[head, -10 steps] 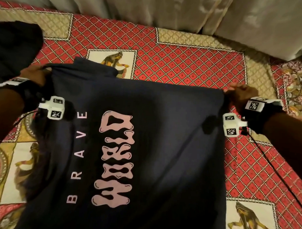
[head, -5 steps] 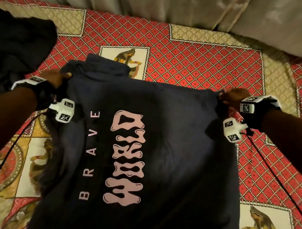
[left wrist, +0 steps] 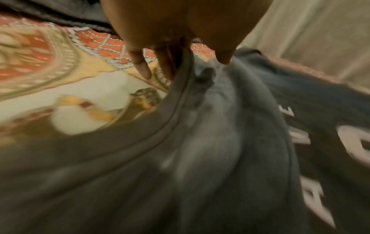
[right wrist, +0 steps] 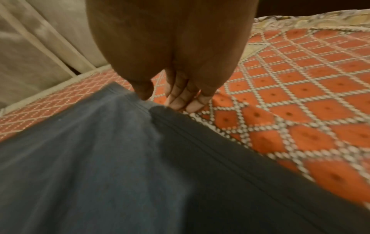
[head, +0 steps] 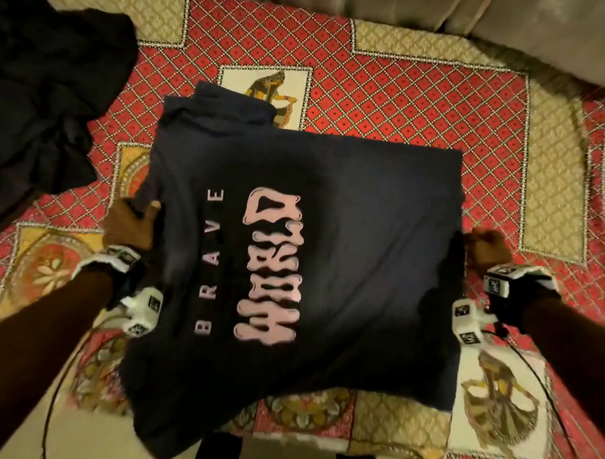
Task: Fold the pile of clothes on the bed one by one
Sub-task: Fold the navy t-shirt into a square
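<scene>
A navy T-shirt (head: 362, 248) with pink "BRAVE WORLD" lettering is spread print-up across the red patterned bedspread (head: 401, 95). Its near end hangs past the bed's front edge. My left hand (head: 131, 223) pinches the shirt's left side edge between thumb and fingers. In the left wrist view, the left hand (left wrist: 180, 60) has the hem of the shirt (left wrist: 200, 158) between them. My right hand (head: 487, 247) grips the right side edge. The right wrist view shows the right hand (right wrist: 160, 98) with thumb on top of the shirt (right wrist: 100, 158) and fingers underneath.
A heap of dark clothes (head: 41, 100) lies at the back left of the bed. Pale curtains (head: 507, 23) hang along the far side. Cables trail from both wrists over the bedspread.
The shirt's far edge has come down onto the bed. Both hands, earlier at the far corners, now hold the side edges closer to me.
</scene>
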